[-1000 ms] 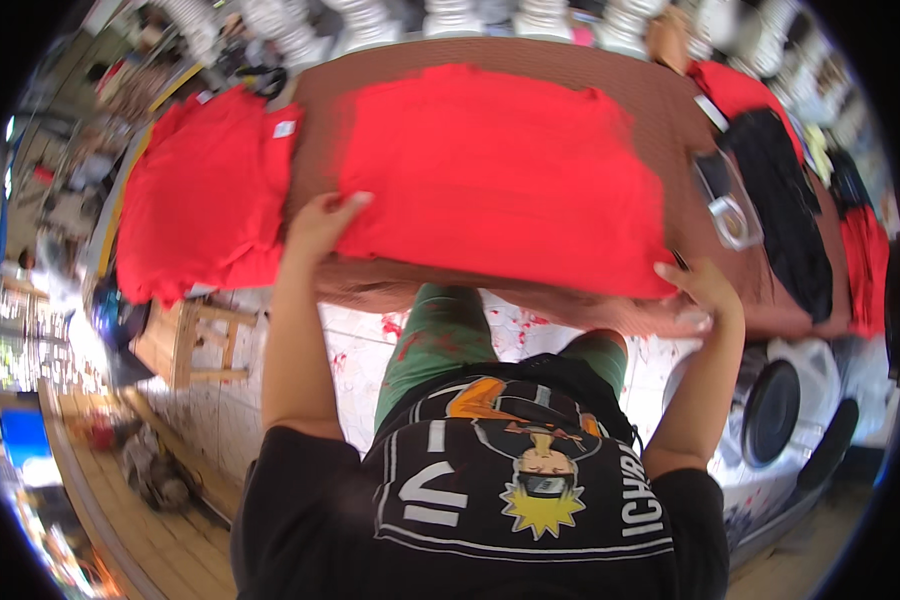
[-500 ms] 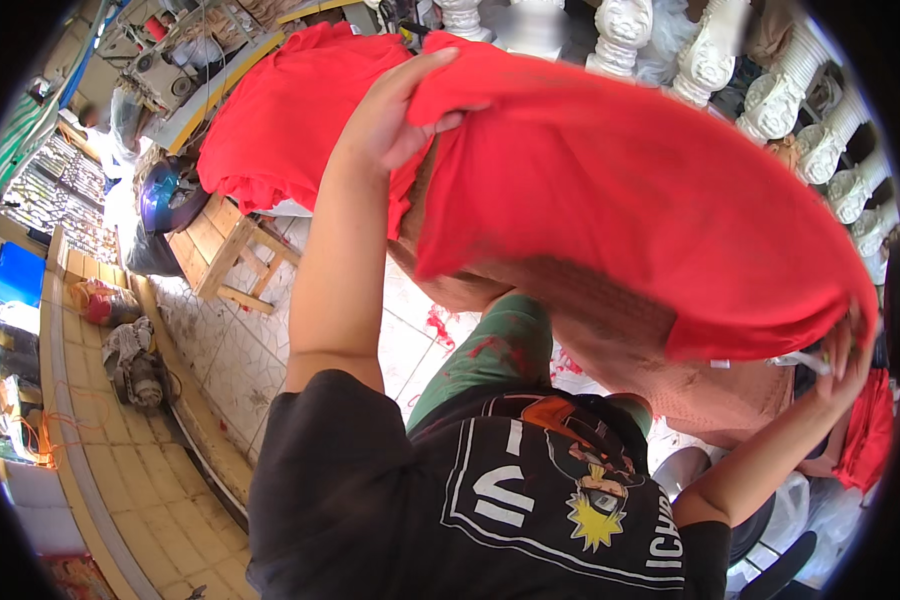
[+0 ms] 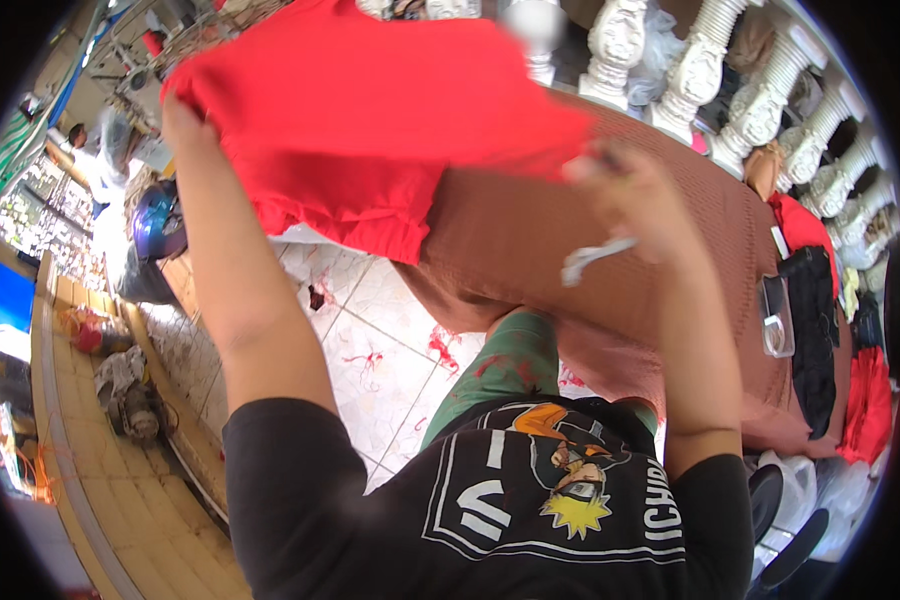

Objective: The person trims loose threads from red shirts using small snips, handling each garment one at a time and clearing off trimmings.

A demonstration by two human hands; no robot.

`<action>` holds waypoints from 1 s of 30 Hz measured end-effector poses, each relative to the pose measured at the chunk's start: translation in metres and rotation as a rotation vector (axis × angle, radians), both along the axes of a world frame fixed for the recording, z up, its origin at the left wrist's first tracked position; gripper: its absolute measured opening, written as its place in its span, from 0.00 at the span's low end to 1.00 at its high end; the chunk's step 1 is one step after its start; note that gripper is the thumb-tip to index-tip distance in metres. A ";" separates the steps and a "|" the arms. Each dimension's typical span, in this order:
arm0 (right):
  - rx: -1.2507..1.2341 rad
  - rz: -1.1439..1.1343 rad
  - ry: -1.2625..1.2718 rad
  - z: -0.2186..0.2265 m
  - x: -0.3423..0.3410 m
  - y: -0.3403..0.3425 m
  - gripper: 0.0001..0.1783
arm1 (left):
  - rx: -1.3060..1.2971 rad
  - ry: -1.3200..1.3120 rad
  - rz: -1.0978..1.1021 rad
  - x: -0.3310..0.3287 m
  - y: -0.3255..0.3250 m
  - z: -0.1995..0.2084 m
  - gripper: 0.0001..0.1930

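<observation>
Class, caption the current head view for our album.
Red fabric held up between left hand and right hand, partly over a brown cover; red scraps lie on the tiled floor.

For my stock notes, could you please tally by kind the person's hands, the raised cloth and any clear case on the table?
Left hand and right hand: 2
Raised red cloth: 1
Clear case: 1
Total: 4

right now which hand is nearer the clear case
Right. The right hand is up and left of the clear case; the left hand is much farther left, at the left end of the red cloth.
</observation>
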State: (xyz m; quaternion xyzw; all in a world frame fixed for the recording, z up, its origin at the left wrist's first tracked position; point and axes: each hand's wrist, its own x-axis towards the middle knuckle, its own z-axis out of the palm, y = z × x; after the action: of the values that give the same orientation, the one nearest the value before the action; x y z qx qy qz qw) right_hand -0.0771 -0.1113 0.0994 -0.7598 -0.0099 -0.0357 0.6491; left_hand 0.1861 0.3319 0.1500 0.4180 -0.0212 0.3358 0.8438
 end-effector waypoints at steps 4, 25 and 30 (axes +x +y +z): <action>-0.538 0.463 -0.107 -0.027 0.005 0.031 0.20 | 0.371 0.134 0.674 0.001 0.069 -0.080 0.19; 0.157 -1.138 -0.010 -0.143 0.003 -0.402 0.13 | 1.752 -0.149 -0.390 -0.227 -0.364 -0.225 0.10; -0.100 -1.582 -0.129 -0.212 0.021 -0.594 0.15 | 1.813 -0.164 -0.427 -0.227 -0.386 -0.224 0.10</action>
State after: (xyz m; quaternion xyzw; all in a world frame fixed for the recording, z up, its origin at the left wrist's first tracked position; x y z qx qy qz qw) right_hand -0.0559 -0.7055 -0.1125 -0.5662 0.4934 -0.5295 0.3945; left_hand -0.0405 -0.0542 -0.0741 0.8789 -0.4111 0.0572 0.2352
